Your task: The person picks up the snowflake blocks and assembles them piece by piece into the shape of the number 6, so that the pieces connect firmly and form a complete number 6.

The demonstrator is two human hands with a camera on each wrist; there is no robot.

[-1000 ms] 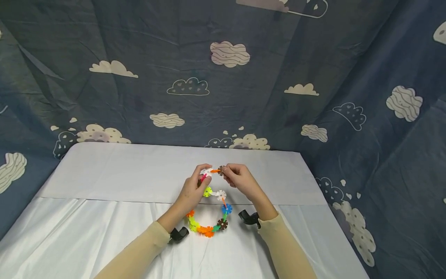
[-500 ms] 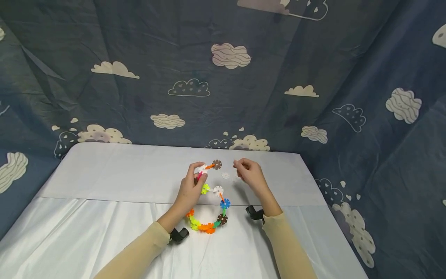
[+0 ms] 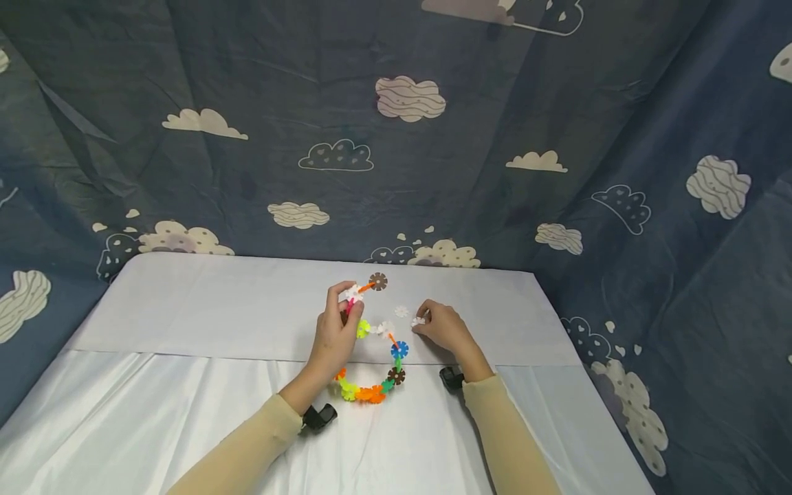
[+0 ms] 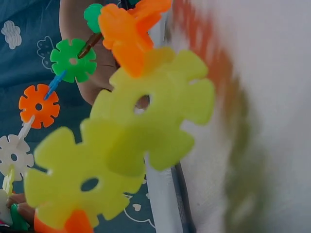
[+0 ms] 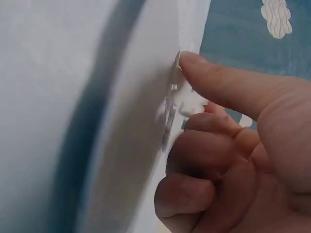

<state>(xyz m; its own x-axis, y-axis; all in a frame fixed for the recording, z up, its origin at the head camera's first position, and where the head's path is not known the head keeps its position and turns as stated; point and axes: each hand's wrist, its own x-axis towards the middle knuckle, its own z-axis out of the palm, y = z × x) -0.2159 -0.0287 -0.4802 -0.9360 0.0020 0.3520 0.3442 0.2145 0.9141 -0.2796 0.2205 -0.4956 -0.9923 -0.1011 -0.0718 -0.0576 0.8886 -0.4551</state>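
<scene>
My left hand (image 3: 342, 307) pinches a chain of colourful snowflake pieces (image 3: 371, 392) near its upper end. The chain curls below the hand down to the table, and a brown piece (image 3: 378, 280) sticks up on an orange link. Close to the left wrist view hang yellow-green pieces (image 4: 146, 126), an orange piece (image 4: 39, 104) and a green piece (image 4: 73, 60). My right hand (image 3: 425, 322) is down on the table to the right of the chain. Its thumb (image 5: 218, 82) and curled fingers pinch a loose white piece (image 5: 172, 97). Another white piece (image 3: 401, 311) lies just left of it.
The table (image 3: 185, 309) is covered in white cloth with a fold line across the middle. A dark blue cloud-print cloth (image 3: 396, 137) hangs behind and along the right side. Black camera mounts (image 3: 318, 416) sit at both wrists.
My right hand let go of the chain's brown end piece, moved right and dropped to the table onto a loose white piece. My left hand lifted the chain's end a little.
</scene>
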